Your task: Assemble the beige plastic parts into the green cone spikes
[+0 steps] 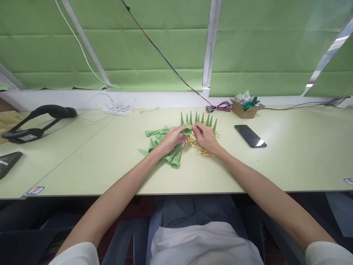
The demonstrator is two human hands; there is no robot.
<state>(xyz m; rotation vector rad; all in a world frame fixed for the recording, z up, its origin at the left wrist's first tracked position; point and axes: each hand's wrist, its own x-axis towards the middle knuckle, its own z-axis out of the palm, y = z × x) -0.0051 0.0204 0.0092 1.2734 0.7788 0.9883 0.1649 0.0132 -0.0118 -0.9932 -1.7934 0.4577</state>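
My left hand [174,139] is closed around a green plastic cone [187,130], its round open end turned toward me. Close beside that opening, the fingers of my right hand [204,136] are pinched together; whatever they hold is too small to make out. Under and left of my left hand lies a loose pile of green cones [175,162]. Small yellow plastic pieces [203,151] are heaped beneath my right hand. Behind both hands, several green cones [215,126] stand upright with their points up.
A black phone [250,136] lies to the right. Behind it stands a small cardboard box [246,110] holding clear plastic and green material, beside coiled red-blue wire [219,107]. At the left are a black headset-like strap [38,123], a dark device [8,163] and a white power strip [118,110].
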